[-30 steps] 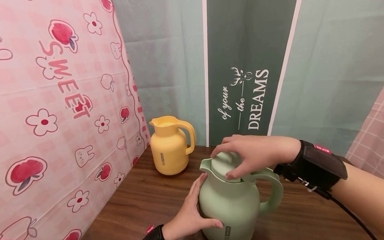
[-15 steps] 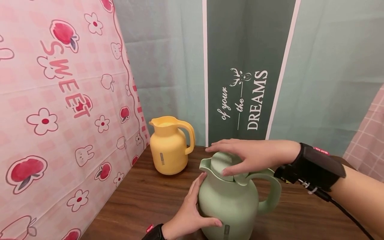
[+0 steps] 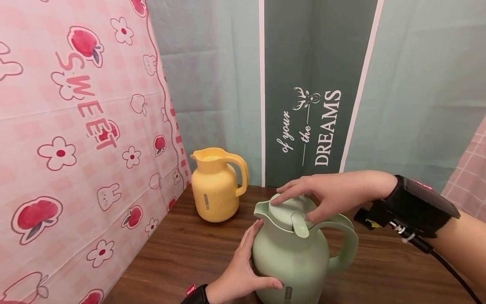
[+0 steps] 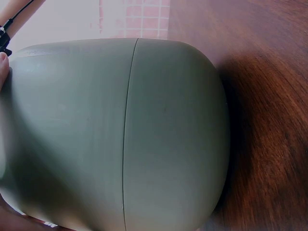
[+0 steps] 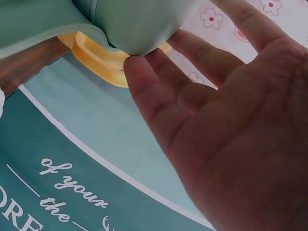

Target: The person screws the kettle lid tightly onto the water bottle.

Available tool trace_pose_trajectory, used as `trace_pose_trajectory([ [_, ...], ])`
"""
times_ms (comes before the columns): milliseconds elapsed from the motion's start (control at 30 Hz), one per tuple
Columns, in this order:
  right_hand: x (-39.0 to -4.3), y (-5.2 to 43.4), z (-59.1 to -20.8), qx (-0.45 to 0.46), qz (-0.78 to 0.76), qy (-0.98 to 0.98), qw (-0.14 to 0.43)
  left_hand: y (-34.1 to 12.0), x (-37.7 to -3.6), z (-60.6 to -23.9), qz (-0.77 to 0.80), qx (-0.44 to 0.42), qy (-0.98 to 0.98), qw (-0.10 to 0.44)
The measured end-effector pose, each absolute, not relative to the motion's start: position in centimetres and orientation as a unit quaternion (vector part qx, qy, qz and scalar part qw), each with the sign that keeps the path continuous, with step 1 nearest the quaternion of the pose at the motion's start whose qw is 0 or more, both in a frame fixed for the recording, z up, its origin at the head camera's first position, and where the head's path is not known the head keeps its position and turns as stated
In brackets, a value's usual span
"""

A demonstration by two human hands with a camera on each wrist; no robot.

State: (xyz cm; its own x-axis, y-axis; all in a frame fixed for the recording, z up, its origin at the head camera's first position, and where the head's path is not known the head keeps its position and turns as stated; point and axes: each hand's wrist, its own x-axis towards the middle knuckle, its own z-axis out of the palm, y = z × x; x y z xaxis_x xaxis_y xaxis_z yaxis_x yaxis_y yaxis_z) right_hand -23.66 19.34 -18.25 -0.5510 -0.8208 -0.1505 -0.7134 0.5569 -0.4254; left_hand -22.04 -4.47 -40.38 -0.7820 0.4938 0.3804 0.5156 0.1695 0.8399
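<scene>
— Where is the green jug standing?

— The sage-green thermal carafe [image 3: 298, 253] sits upright on the dark wooden table [image 3: 182, 253], at about six o'clock from where I stand, close to the near edge. Its spout points to nine o'clock, its handle [image 3: 347, 245] to three.

— And the cap?

— The green lid [image 3: 290, 209] is seated in the neck, its little lever tab facing us.

— What are the hands doing?

— The right hand [image 3: 326, 194] comes over from three o'clock and lies on the lid with fingers fairly straight, fingertips [image 3: 277, 200] touching its top and rim; it is relaxed, not clenched around anything. The wrist view shows an open palm with spread fingers at the lid's edge. The left hand [image 3: 239, 270] presses against the carafe's belly at its eight o'clock side, fingers flat along the wall, thumb underneath, steadying rather than clutching.

— Anything else around?

— A yellow carafe [image 3: 214, 188] of the same shape stands well apart at eleven o'clock, lid off. Behind it hang a pink "SWEET" curtain [image 3: 76, 147] and a green "DREAMS" banner [image 3: 311, 97]. Both wrists wear black straps [image 3: 411, 207].
</scene>
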Motion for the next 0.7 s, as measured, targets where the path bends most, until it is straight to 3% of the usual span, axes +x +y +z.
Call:
trace_pose_trajectory([
  [500,-23.35,19.38,-18.98,-0.431,-0.142,0.887,0.078,-4.32,-22.24,-40.45,-0.549,-0.342,-0.762,0.027],
  [700,-23.26,19.09,-18.62,-0.417,-0.15,0.889,0.114,-4.4,-22.25,-40.58,-0.551,-0.343,-0.76,0.029],
])
